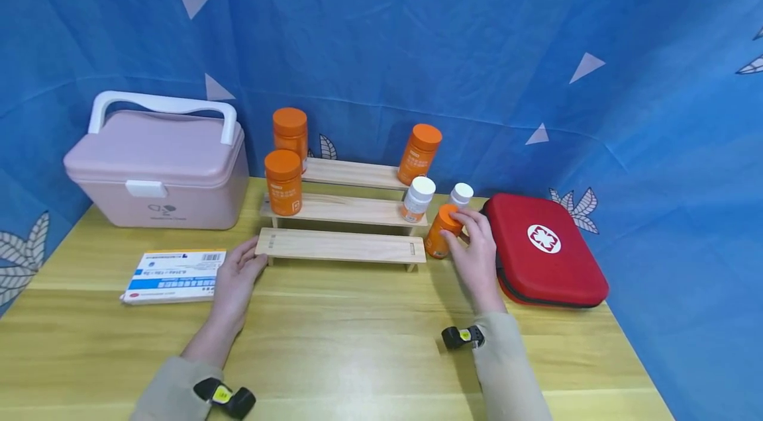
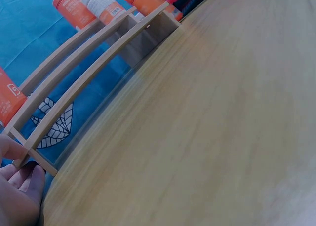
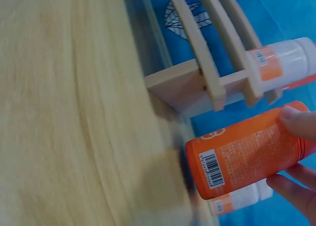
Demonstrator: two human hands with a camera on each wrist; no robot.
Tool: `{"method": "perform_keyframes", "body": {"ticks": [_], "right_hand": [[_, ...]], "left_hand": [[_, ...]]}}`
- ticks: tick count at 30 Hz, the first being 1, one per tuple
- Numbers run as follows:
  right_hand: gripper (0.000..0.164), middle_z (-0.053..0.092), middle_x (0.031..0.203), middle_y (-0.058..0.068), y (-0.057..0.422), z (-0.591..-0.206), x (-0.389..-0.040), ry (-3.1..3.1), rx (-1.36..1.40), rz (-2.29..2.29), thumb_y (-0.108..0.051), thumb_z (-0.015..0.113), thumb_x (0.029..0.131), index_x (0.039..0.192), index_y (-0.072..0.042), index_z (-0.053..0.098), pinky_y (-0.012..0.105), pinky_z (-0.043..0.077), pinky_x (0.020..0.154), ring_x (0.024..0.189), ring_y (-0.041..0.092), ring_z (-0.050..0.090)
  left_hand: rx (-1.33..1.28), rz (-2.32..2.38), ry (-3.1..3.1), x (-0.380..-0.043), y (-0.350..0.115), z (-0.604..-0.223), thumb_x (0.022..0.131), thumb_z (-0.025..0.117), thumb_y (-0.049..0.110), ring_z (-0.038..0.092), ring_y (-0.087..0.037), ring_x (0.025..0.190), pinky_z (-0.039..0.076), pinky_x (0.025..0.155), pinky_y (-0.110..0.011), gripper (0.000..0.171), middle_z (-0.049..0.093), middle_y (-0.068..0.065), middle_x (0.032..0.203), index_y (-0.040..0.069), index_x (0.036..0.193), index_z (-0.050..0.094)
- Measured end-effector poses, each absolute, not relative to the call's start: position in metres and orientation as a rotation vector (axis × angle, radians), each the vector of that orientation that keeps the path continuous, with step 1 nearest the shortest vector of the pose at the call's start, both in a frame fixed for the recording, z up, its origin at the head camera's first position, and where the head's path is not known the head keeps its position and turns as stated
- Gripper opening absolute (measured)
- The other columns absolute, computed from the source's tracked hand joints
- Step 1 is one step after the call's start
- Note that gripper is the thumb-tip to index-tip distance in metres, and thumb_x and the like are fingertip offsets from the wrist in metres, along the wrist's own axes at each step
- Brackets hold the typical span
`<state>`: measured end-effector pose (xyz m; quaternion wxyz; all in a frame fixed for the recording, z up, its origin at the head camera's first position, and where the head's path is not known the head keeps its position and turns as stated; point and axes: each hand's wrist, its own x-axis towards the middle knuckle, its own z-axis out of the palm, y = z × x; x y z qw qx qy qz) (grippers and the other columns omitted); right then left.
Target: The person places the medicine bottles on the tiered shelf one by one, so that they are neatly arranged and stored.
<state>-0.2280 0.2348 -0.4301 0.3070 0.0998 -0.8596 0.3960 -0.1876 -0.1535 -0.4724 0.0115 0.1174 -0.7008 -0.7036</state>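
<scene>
A three-step wooden rack (image 1: 342, 246) stands on the table. My left hand (image 1: 236, 279) is at the left end of its lowest step; in the left wrist view the thumb and fingers pinch the rack's end (image 2: 33, 154). Just past the right end, my right hand (image 1: 475, 254) holds an orange pill bottle (image 1: 438, 242) by its capped end. The right wrist view shows that bottle's barcode side (image 3: 242, 154), thumb on one side and fingers on the other. A white bottle (image 1: 461, 194) stands behind it, partly hidden.
On the rack are orange bottles (image 1: 283, 183) at left, one orange bottle (image 1: 419, 155) at upper right and a white bottle (image 1: 418, 199) on the middle step. A red first-aid case (image 1: 554, 269) lies right; a pink box (image 1: 156, 163) and white-blue medicine boxes (image 1: 169, 279) sit left.
</scene>
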Motion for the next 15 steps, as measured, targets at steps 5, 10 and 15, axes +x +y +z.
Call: {"method": "perform_keyframes", "body": {"ticks": [5, 10, 15], "right_hand": [[0.039, 0.054, 0.123, 0.013, 0.234, -0.416, -0.215, -2.224, 0.318, 1.018, 0.001, 0.077, 0.077, 0.114, 0.001, 0.065, 0.040, 0.053, 0.084, 0.110, 0.023, 0.055], [0.039, 0.055, 0.123, 0.013, 0.232, -0.399, -0.203, -2.207, 0.365, 1.012, 0.004, 0.074, 0.078, 0.116, 0.000, 0.064, 0.040, 0.052, 0.084, 0.109, 0.024, 0.056], [0.041, 0.056, 0.123, 0.012, 0.231, -0.385, -0.194, -2.182, 0.398, 1.053, 0.009, 0.073, 0.077, 0.116, 0.001, 0.064, 0.031, 0.053, 0.086, 0.111, 0.024, 0.054]], "left_hand": [[0.354, -2.191, -2.177, -0.187, -0.153, -0.471, 0.099, 0.052, 0.021, 0.044, -0.021, 0.126, 0.036, 0.107, -0.034, 0.052, 0.044, -0.010, 0.143, 0.011, 0.147, 0.035], [0.363, -2.187, -2.172, -0.188, -0.153, -0.472, 0.098, 0.053, 0.020, 0.045, -0.021, 0.126, 0.036, 0.107, -0.034, 0.052, 0.044, -0.011, 0.143, 0.010, 0.146, 0.036], [0.365, -2.188, -2.168, -0.188, -0.153, -0.473, 0.098, 0.052, 0.019, 0.045, -0.022, 0.126, 0.036, 0.107, -0.035, 0.051, 0.045, -0.011, 0.143, 0.009, 0.146, 0.036]]}}
